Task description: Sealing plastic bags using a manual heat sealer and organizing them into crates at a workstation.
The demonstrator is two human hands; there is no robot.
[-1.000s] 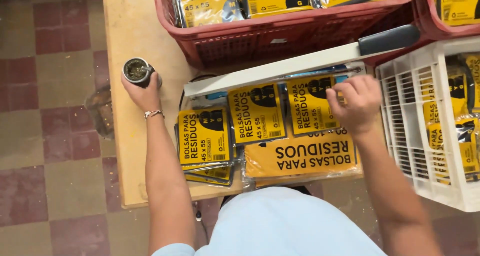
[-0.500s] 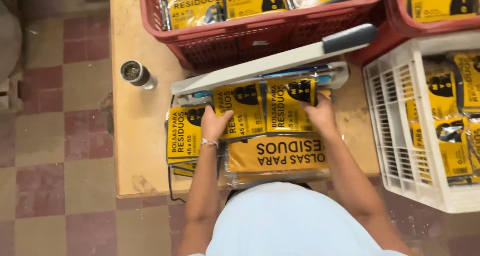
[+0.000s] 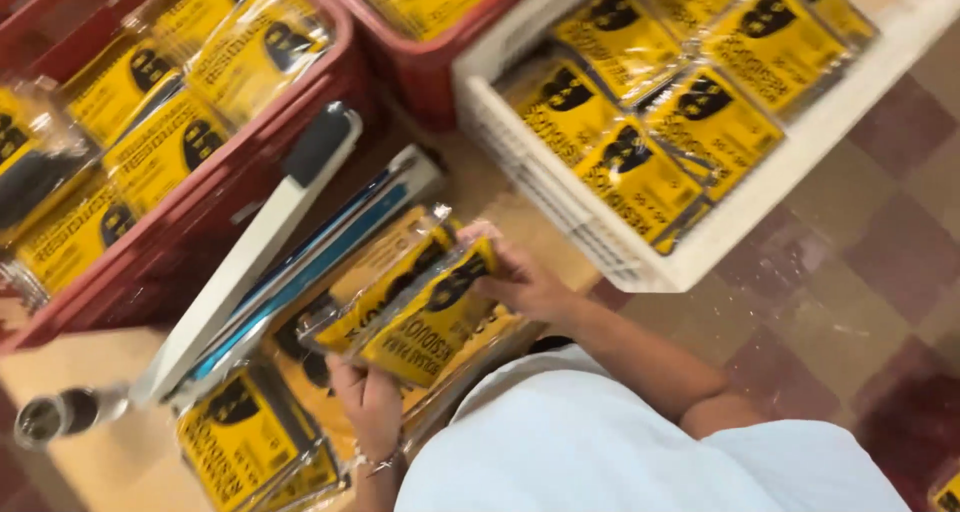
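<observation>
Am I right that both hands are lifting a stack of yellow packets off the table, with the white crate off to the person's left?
Not quite. In the head view the left hand and right hand do hold the yellow packets above the table, but the white crate stands to the person's right, not left. The red crate is the one on the left.

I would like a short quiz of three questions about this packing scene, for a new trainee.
1. True or false: both hands hold yellow plastic-wrapped packets.
2. Which crate stands nearest the right hand: A) white plastic crate, B) red plastic crate?
3. What lies between the red crate and the held packets?

Key:
1. True.
2. A.
3. A long white sealer bar with a dark handle.
</observation>
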